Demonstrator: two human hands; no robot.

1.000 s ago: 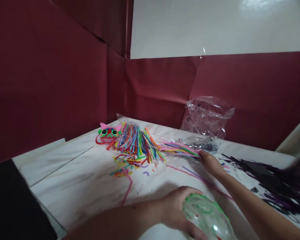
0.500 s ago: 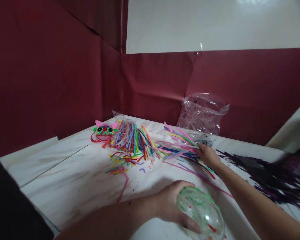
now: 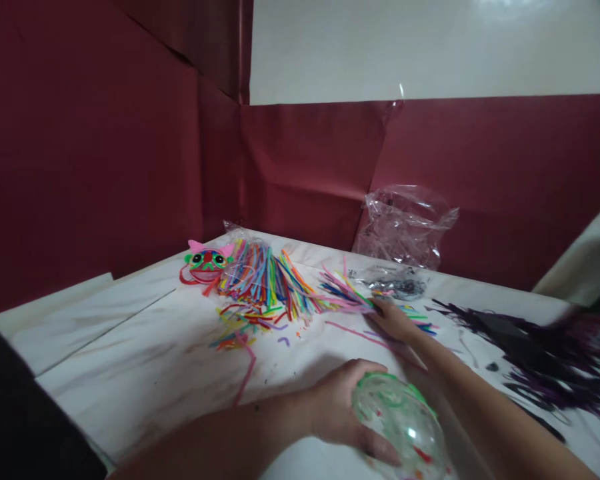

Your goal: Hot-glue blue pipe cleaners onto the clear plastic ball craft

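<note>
My left hand point(image 3: 343, 408) is wrapped round a clear ball point(image 3: 405, 427) with green and red bits inside, near the table's front edge. Farther back, my right hand point(image 3: 394, 319) is closed on a bunch of coloured strips point(image 3: 347, 292) that fans out to the left and rests low over the table. A larger pile of coloured strips point(image 3: 267, 280) lies just left of it, beside a pink and green mask-like face point(image 3: 207, 260). Loose strip scraps point(image 3: 240, 327) are scattered in front of the pile.
A crumpled clear plastic bag point(image 3: 405, 227) leans against the dark red back wall. Dark purple and black strips point(image 3: 530, 347) spread across the right of the white table point(image 3: 130, 360). Another small clear packet point(image 3: 397, 283) lies behind my right hand.
My right hand has drawn the bunch of coloured strips leftward and lower, nearer the big pile. The left hand keeps its hold on the ball, nearly still.
</note>
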